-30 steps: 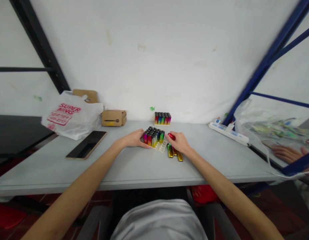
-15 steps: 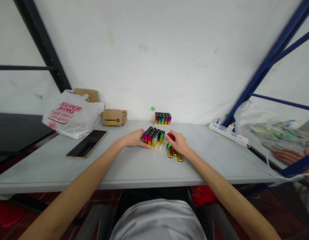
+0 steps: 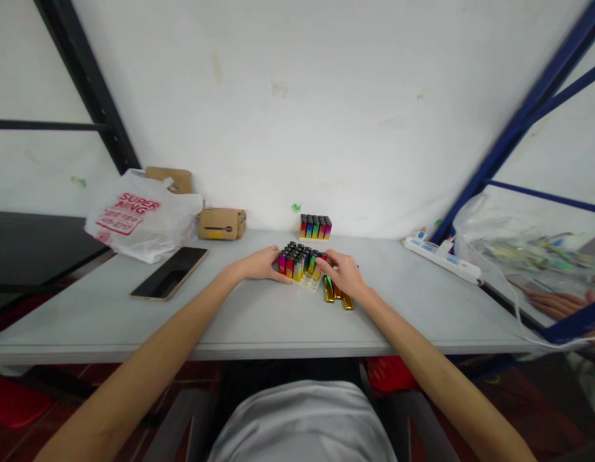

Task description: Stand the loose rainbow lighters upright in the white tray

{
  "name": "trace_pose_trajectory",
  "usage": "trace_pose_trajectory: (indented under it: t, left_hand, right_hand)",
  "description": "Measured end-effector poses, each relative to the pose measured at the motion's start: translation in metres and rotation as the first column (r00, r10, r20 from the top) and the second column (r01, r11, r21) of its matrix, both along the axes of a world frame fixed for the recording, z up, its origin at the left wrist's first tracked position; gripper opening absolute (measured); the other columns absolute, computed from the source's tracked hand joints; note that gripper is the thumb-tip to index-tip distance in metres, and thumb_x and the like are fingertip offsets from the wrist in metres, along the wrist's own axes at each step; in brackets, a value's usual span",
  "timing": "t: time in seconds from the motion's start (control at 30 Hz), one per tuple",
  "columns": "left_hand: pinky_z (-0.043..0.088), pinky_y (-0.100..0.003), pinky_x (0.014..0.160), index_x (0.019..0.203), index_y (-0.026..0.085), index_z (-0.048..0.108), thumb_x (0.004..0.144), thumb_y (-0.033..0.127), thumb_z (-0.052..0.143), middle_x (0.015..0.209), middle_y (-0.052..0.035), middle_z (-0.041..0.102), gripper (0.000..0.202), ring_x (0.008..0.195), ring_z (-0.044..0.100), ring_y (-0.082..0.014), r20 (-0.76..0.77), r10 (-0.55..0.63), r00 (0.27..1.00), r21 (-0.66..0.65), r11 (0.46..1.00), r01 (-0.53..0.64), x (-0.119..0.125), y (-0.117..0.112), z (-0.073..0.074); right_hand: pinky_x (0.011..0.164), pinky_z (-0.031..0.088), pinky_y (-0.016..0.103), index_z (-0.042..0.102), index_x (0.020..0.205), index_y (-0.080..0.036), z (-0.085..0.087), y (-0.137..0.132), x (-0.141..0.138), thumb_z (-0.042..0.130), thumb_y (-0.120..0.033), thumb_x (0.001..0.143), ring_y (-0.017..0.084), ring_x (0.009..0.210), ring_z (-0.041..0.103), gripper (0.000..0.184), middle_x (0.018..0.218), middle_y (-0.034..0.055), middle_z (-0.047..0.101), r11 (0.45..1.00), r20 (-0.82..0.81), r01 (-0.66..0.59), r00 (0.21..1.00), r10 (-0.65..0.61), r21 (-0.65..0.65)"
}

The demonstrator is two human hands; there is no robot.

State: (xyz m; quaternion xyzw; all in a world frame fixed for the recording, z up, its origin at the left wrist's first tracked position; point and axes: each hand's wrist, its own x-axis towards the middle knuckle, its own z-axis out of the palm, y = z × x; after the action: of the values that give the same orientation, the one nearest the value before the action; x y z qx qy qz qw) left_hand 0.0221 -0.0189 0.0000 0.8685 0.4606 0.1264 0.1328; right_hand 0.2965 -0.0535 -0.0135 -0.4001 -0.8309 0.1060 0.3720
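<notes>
A white plastic tray (image 3: 310, 283) holds several upright lighters (image 3: 294, 262) with black tops and shiny rainbow bodies; its front right holes show bare. My left hand (image 3: 260, 264) grips the tray's left side, thumb in front and the other fingers behind. My right hand (image 3: 345, 272) pinches a red-and-yellow lighter (image 3: 317, 271), held upright at the tray's right edge. Whether its base is down in a hole I cannot tell. Loose gold-and-green lighters (image 3: 329, 290) lie just beneath and in front of my right hand, partly covered by it.
Another block of upright lighters (image 3: 315, 228) stands behind, by the wall. At left are a phone (image 3: 170, 274), a cardboard box (image 3: 222, 224) and a white plastic bag (image 3: 143, 218). A power strip (image 3: 442, 260) lies at right. Beyond the blue frame, another person's hand (image 3: 557, 303) shows.
My right hand has brought the lighter from above the loose ones to the tray's right edge, turning it upright. My left hand keeps its place on the tray.
</notes>
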Motion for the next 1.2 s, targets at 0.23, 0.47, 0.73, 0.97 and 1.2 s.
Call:
trace_pose_trajectory:
  t: [0.23,0.47,0.73,0.97,1.2]
  left_hand:
    - [0.052,-0.035,0.078,0.103,0.017,0.066,0.057,0.077,0.073,0.099,-0.0083,0.068,0.076,0.089,0.064,-0.0291,-0.003,0.009,1.0,0.008,1.0,-0.009,0.0,-0.001,0.0]
    - [0.052,-0.036,0.08,0.101,0.016,0.067,0.057,0.076,0.073,0.098,-0.0083,0.067,0.074,0.089,0.064,-0.0294,0.016,-0.009,1.0,0.016,1.0,0.009,-0.001,0.001,-0.002]
    - [0.052,-0.036,0.079,0.103,0.018,0.068,0.057,0.074,0.074,0.098,-0.0066,0.067,0.073,0.087,0.062,-0.028,0.035,0.005,0.999,0.007,1.0,-0.005,-0.001,0.001,-0.001]
    - [0.05,-0.038,0.087,0.103,0.016,0.066,0.059,0.079,0.071,0.103,-0.0093,0.066,0.077,0.093,0.062,-0.0295,-0.01,-0.037,0.999,0.008,0.999,0.037,-0.003,0.007,-0.005]
    - [0.051,-0.038,0.087,0.105,0.018,0.067,0.053,0.077,0.075,0.105,-0.0084,0.07,0.079,0.095,0.064,-0.0307,0.036,0.014,0.999,-0.028,1.0,-0.013,-0.001,0.004,0.0]
  right_hand:
    - [0.063,0.039,0.024,0.055,0.088,-0.022,-0.001,-0.001,-0.007,0.047,-0.046,0.101,0.016,0.062,0.062,0.029,0.069,0.0001,0.068,0.999,0.121,0.04,0.992,-0.038,-0.015]
    - [0.058,0.032,0.024,0.059,0.098,-0.021,-0.001,-0.006,-0.016,0.049,-0.048,0.101,0.018,0.062,0.063,0.029,0.069,0.0035,0.069,0.992,0.307,0.12,0.943,-0.126,0.039]
    - [0.057,0.031,0.025,0.065,0.076,-0.021,0.01,-0.001,0.002,0.053,-0.064,0.092,0.015,0.06,0.059,0.048,0.067,0.0032,0.069,0.974,0.293,0.216,0.929,-0.227,0.071]
    - [0.064,0.036,0.028,0.066,0.1,-0.019,0.012,0.018,0.055,0.044,-0.053,0.1,0.023,0.075,0.066,0.041,0.076,0.0095,0.071,0.791,0.32,0.611,0.745,-0.585,0.023]
    - [0.068,0.043,0.032,0.059,0.118,-0.013,-0.007,0.021,0.06,0.052,-0.064,0.092,0.031,0.087,0.068,0.058,0.097,0.0213,0.07,0.759,0.5,0.641,0.697,-0.514,-0.113]
